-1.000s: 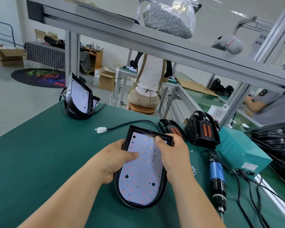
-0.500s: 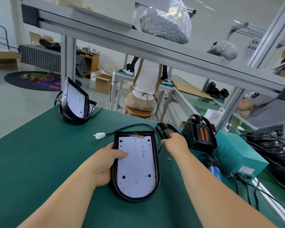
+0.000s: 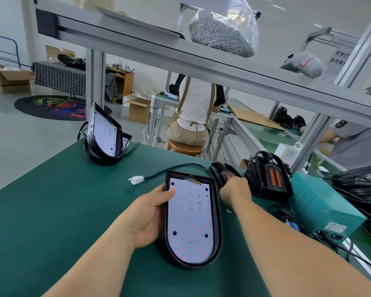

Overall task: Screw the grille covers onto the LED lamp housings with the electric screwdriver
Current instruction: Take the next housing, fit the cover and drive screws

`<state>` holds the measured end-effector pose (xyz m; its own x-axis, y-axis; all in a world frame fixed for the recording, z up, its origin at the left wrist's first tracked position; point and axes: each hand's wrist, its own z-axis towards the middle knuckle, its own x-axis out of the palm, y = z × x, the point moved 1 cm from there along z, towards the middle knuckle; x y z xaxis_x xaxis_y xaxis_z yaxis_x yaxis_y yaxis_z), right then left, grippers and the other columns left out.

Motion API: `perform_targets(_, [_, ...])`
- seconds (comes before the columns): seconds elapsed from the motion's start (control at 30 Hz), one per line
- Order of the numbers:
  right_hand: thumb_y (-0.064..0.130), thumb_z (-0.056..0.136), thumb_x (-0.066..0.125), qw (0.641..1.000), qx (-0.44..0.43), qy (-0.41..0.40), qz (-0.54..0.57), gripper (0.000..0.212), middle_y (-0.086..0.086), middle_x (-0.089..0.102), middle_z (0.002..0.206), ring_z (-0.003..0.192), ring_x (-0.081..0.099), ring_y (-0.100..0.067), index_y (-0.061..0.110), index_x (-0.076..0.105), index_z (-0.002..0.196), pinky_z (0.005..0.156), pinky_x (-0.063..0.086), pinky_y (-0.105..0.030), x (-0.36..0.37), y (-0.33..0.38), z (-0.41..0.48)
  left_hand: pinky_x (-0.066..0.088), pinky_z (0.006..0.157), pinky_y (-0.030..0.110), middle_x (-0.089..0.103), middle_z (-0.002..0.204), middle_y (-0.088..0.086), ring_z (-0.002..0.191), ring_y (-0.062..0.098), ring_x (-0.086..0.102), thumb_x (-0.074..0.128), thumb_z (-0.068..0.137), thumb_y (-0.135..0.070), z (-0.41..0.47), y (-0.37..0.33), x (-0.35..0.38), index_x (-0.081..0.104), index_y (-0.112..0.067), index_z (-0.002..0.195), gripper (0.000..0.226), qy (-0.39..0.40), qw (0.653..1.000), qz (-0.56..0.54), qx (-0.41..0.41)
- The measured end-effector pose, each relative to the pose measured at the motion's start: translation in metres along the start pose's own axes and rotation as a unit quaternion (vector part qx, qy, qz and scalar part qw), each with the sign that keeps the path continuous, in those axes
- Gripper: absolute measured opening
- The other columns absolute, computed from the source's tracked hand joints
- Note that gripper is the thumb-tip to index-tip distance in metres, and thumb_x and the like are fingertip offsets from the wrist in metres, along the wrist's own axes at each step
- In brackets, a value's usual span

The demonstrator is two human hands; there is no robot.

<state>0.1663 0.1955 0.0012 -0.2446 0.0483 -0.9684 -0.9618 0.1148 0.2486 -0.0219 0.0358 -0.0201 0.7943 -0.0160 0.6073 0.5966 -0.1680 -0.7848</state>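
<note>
Cover-fetching step: your left hand (image 3: 151,215) grips the black arch-shaped LED lamp housing (image 3: 191,219) by its edge, your right hand (image 3: 236,190) meets a black grille cover (image 3: 222,174), hold unclear, seating it squarely comes next.

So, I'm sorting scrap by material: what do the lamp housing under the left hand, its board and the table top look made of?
Lamp housing: likely black moulded plastic; slight sheen on its smooth rounded rim.
Board: matte white, dotted with LEDs; probably a coated circuit board.
Table top: dull green mat, maybe rubber; no glare.
</note>
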Motion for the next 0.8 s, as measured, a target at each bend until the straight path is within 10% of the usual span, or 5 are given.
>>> perform_targets(0.33, [0.013, 0.094, 0.06, 0.974, -0.047, -0.149, 0.166, 0.022, -0.016, 0.067, 0.084, 0.07, 0.056, -0.03, 0.003, 0.068, 0.076, 0.057, 0.043, -0.03, -0.018, -0.006, -0.003, 0.06, 0.063, 0.035, 0.074, 0.118, -0.002, 0.091, 0.02, 0.075, 0.064, 0.078, -0.045, 0.0, -0.002, 0.001, 0.059, -0.05, 0.128, 0.05, -0.019, 0.999, -0.025, 0.029])
perform_targets(0.57, [0.037, 0.094, 0.065, 0.777, -0.04, -0.196, 0.596, 0.037, 0.007, 0.064, 0.061, 0.067, 0.064, -0.015, 0.017, 0.053, 0.065, 0.065, 0.049, -0.027, -0.045, -0.004, -0.039, 0.058, 0.08, 0.04, 0.071, 0.124, 0.006, 0.108, 0.029, 0.07, 0.059, 0.083, -0.054, 0.001, 0.0, -0.001, 0.058, -0.031, 0.138, 0.06, -0.037, 0.999, -0.019, -0.023])
perform_targets(0.73, [-0.013, 0.09, 0.053, 0.596, -0.095, -0.064, 0.795, 0.027, -0.003, 0.057, 0.079, 0.072, 0.056, -0.016, 0.013, 0.056, 0.086, 0.07, 0.049, -0.025, -0.062, 0.004, -0.058, 0.058, 0.083, 0.041, 0.07, 0.127, 0.007, 0.117, 0.03, 0.066, 0.05, 0.095, -0.052, 0.002, -0.001, -0.001, 0.059, -0.027, 0.137, 0.05, -0.045, 0.998, -0.025, -0.035])
perform_targets(0.8, [-0.016, 0.09, 0.049, 0.597, -0.122, -0.002, 0.793, 0.029, -0.006, 0.064, 0.081, 0.069, 0.062, -0.015, 0.011, 0.06, 0.092, 0.067, 0.054, -0.025, -0.06, 0.009, -0.066, 0.055, 0.085, 0.042, 0.069, 0.126, 0.011, 0.114, 0.031, 0.068, 0.046, 0.098, -0.052, 0.002, 0.0, 0.0, 0.062, -0.02, 0.136, 0.052, -0.039, 0.998, -0.033, -0.045])
